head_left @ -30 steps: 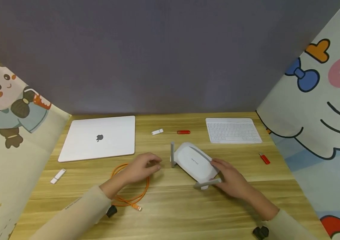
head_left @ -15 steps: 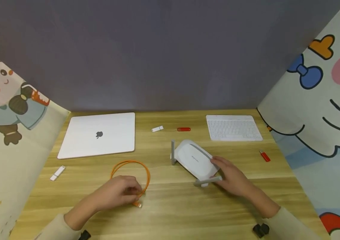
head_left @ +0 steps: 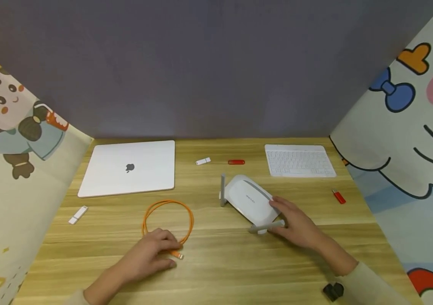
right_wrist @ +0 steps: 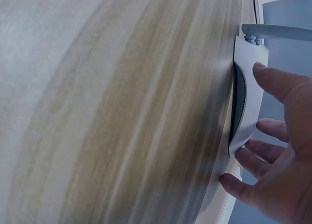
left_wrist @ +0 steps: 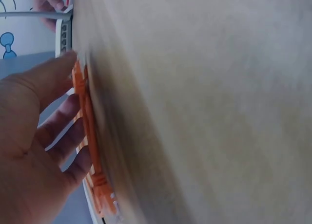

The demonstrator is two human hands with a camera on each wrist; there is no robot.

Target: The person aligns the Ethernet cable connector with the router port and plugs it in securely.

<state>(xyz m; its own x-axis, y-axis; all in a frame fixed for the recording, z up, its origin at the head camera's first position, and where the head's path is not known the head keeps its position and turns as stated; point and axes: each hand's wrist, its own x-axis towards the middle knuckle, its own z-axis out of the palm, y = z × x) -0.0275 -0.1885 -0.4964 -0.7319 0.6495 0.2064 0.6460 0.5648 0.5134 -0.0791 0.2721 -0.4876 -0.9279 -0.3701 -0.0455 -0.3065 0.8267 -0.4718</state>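
An orange network cable [head_left: 168,201] lies in a loose coil on the wooden table, left of centre. My left hand [head_left: 148,255] is over its near side, fingertips at the coil, thumb spread apart below the plug [head_left: 177,254]. The left wrist view shows bent, loose fingers beside the cable [left_wrist: 91,136], not closed round it. A white router [head_left: 247,202] with two grey antennas sits right of centre. My right hand [head_left: 296,224] holds its right end, thumb near the front antenna and fingers on the farther edge. In the right wrist view, thumb and fingers span the router's body [right_wrist: 252,85].
A closed silver laptop [head_left: 151,165] lies at back left, a white keyboard [head_left: 299,162] at back right. USB sticks lie about: white [head_left: 202,161] and red [head_left: 236,162] at the back, white [head_left: 78,215] at left, red [head_left: 339,197] at right. Walls rise behind and at both sides.
My left hand has come back toward me from beyond the coil to its near side, and its thumb has parted from the fingers. The right hand stays at the router.
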